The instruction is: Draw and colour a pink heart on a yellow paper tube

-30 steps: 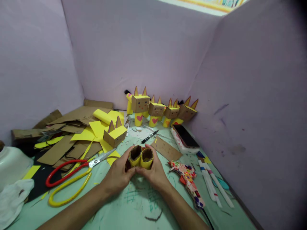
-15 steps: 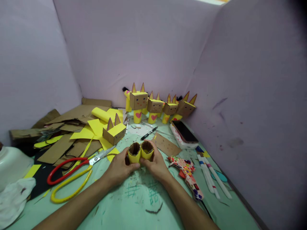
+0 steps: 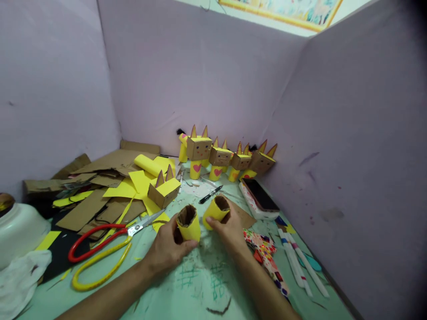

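My left hand point(image 3: 171, 244) is closed around a yellow paper-covered cardboard tube point(image 3: 189, 229), whose brown corrugated rim faces up toward me. In my right hand point(image 3: 228, 224) is a second yellow cardboard tube point(image 3: 213, 214), tilted to the right. A gap separates the two tubes. Just beyond them sits a cardboard box head point(image 3: 164, 194) with a yellow top and two pointed ears. Partly behind my right forearm lies a patterned glue gun point(image 3: 262, 246). A flat cardboard piece point(image 3: 245, 214) is partly covered by my right hand.
Large scissors point(image 3: 128, 233) with red and yellow handles lie at left, before cardboard scraps point(image 3: 85, 209) and yellow paper. Several finished box-headed figures point(image 3: 199, 149) stand at the back wall. A pen point(image 3: 211, 194), a phone point(image 3: 260, 194) and markers point(image 3: 293, 258) lie on the green table.
The two tubes were side by side and touching; now they are apart. My right hand has tilted its tube and moved it slightly away. The camera view has shifted upward.
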Demonstrator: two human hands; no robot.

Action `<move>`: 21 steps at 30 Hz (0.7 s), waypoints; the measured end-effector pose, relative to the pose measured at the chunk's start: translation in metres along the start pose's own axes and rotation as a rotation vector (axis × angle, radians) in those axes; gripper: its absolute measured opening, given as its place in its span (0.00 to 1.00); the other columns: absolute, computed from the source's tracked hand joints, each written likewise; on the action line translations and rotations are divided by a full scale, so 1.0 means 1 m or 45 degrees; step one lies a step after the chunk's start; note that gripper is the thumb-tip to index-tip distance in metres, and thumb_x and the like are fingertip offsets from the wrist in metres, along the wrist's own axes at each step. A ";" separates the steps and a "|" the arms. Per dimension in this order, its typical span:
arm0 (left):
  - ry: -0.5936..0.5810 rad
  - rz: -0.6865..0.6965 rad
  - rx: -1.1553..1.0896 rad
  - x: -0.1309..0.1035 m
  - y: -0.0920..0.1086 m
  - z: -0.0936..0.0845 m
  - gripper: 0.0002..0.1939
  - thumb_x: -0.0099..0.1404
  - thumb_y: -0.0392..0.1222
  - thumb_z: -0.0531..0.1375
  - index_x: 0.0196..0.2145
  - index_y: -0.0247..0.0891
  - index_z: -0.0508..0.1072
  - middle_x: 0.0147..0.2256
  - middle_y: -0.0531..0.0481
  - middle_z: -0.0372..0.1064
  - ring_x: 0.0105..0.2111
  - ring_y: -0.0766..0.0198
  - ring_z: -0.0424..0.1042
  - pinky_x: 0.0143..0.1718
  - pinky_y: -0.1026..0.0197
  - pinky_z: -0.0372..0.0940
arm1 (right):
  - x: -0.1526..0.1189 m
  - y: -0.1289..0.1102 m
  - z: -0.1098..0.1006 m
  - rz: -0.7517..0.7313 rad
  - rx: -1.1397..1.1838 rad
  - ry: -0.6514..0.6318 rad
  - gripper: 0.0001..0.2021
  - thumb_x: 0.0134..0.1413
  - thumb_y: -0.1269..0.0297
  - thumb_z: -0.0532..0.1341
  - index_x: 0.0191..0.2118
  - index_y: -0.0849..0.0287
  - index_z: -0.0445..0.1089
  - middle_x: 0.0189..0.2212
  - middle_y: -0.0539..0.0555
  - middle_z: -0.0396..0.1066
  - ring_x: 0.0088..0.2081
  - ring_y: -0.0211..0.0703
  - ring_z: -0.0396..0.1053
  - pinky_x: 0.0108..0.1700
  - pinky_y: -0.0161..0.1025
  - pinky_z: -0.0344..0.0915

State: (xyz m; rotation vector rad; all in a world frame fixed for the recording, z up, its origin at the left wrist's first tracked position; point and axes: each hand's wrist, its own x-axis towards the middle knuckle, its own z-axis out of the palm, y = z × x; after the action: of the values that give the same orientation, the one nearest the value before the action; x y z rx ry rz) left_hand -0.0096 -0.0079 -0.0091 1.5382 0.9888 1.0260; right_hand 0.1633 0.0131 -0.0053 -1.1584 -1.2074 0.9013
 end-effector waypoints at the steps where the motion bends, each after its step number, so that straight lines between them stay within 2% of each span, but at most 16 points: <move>1: -0.003 0.012 -0.018 -0.001 -0.001 0.000 0.22 0.52 0.45 0.63 0.43 0.33 0.64 0.36 0.46 0.70 0.34 0.58 0.70 0.34 0.59 0.66 | 0.009 -0.003 0.002 -0.007 -0.047 0.018 0.26 0.33 0.67 0.67 0.43 0.60 0.63 0.36 0.54 0.70 0.37 0.47 0.68 0.40 0.42 0.65; 5: -0.003 0.063 0.048 -0.004 0.000 -0.002 0.19 0.52 0.43 0.62 0.41 0.34 0.64 0.34 0.48 0.68 0.33 0.60 0.67 0.33 0.61 0.64 | 0.058 -0.006 0.019 -0.059 -0.131 -0.005 0.27 0.30 0.67 0.68 0.42 0.60 0.63 0.36 0.52 0.70 0.37 0.45 0.68 0.40 0.40 0.65; 10: -0.017 0.062 0.161 -0.006 0.005 -0.003 0.17 0.50 0.36 0.61 0.39 0.35 0.64 0.31 0.52 0.65 0.31 0.63 0.64 0.34 0.63 0.61 | 0.109 0.011 0.046 -0.075 -0.276 -0.035 0.28 0.27 0.67 0.68 0.43 0.60 0.64 0.38 0.54 0.71 0.39 0.46 0.69 0.43 0.41 0.64; 13: -0.013 0.057 0.190 -0.007 0.007 -0.003 0.17 0.49 0.36 0.61 0.38 0.35 0.65 0.31 0.52 0.66 0.31 0.63 0.64 0.34 0.63 0.61 | 0.120 0.024 0.055 -0.065 -0.377 -0.054 0.28 0.28 0.66 0.69 0.43 0.59 0.64 0.38 0.54 0.72 0.40 0.47 0.69 0.44 0.43 0.63; 17: 0.014 0.079 0.175 -0.007 0.007 -0.004 0.20 0.48 0.37 0.62 0.41 0.36 0.66 0.34 0.50 0.68 0.33 0.61 0.65 0.35 0.63 0.61 | 0.121 0.034 0.055 -0.057 -0.477 -0.082 0.28 0.27 0.64 0.69 0.42 0.58 0.66 0.39 0.54 0.72 0.42 0.49 0.69 0.47 0.45 0.62; 21: 0.024 0.095 0.136 -0.007 0.004 -0.005 0.23 0.47 0.36 0.62 0.43 0.36 0.67 0.34 0.50 0.69 0.34 0.60 0.65 0.36 0.62 0.61 | 0.125 0.031 0.045 -0.072 -0.472 -0.068 0.37 0.21 0.65 0.71 0.47 0.59 0.64 0.45 0.58 0.70 0.48 0.54 0.67 0.51 0.49 0.59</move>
State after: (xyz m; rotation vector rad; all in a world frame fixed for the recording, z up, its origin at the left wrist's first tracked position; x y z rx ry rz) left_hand -0.0155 -0.0138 -0.0050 1.6665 1.0196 1.0560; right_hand 0.1417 0.1476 -0.0090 -1.3909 -1.4854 0.6855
